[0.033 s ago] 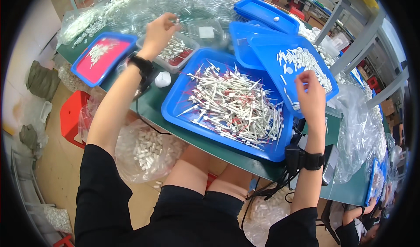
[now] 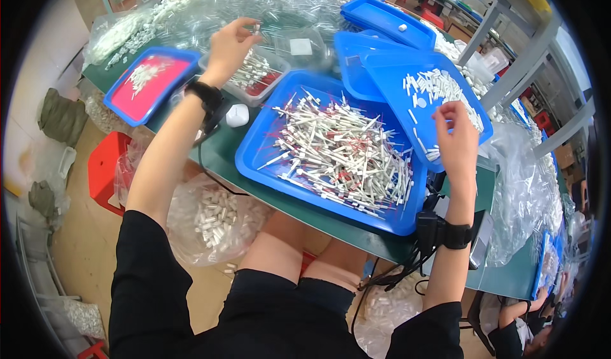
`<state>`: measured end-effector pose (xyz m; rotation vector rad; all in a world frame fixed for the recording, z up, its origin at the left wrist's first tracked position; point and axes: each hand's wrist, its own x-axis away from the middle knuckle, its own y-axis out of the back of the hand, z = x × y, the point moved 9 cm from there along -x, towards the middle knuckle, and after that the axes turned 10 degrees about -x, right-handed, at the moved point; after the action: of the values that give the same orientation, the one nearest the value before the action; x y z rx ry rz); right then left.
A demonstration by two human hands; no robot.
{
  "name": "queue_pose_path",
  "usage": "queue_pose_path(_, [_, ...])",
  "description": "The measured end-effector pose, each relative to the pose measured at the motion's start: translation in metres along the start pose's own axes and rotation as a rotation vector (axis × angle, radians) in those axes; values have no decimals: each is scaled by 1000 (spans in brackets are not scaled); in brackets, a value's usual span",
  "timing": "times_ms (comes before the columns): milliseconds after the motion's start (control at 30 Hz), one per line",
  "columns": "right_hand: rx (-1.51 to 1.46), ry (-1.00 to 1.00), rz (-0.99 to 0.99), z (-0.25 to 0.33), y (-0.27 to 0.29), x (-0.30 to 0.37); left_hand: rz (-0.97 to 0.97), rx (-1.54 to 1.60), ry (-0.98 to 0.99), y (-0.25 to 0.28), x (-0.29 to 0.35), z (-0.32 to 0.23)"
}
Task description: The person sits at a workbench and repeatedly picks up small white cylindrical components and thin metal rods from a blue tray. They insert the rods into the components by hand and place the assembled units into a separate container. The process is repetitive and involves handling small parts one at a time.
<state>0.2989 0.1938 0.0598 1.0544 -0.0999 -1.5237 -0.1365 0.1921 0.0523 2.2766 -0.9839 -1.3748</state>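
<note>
My left hand (image 2: pixel 230 48) is raised over a clear plastic box (image 2: pixel 258 98) of thin white sticks. Its thumb and forefinger pinch a small white piece (image 2: pixel 257 28). My right hand (image 2: pixel 457 144) hovers at the near right part of a tilted blue tray (image 2: pixel 388 72) that holds short white tubes (image 2: pixel 439 86). Its fingers are curled together, and whatever they hold is too small to make out. Between my hands lies a deep blue tray (image 2: pixel 251 158) heaped with white, pointed sticks (image 2: pixel 344 146), some with red parts.
To the left stands a blue-rimmed tray (image 2: pixel 137 114) with a pink base. Clear tubes (image 2: pixel 254 6) pile up at the back. A white cap-like piece (image 2: pixel 237 115) sits near my left wrist. Metal posts (image 2: pixel 515 72) and a plastic bag (image 2: pixel 512 193) are at the right.
My right hand has shifted slightly to the right over the tilted tray. My left hand has barely moved and keeps its pinch.
</note>
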Motion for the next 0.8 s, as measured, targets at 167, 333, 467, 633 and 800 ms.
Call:
queue_pose_path(167, [-75, 46, -88, 32, 22, 8, 112, 62, 239, -1, -3, 31])
queue_pose_path(333, [-107, 91, -99, 48, 28, 19, 109, 97, 275, 11, 4, 22])
queue_pose_path(467, [-338, 131, -57, 71, 29, 30, 128, 606, 281, 21, 23, -16])
queue_pose_path(633, [-640, 112, 128, 109, 0, 54, 414, 1244, 302, 12, 102, -139])
queue_pose_path(800, [-944, 47, 251, 120, -19, 72, 439, 1354, 336, 19, 147, -189])
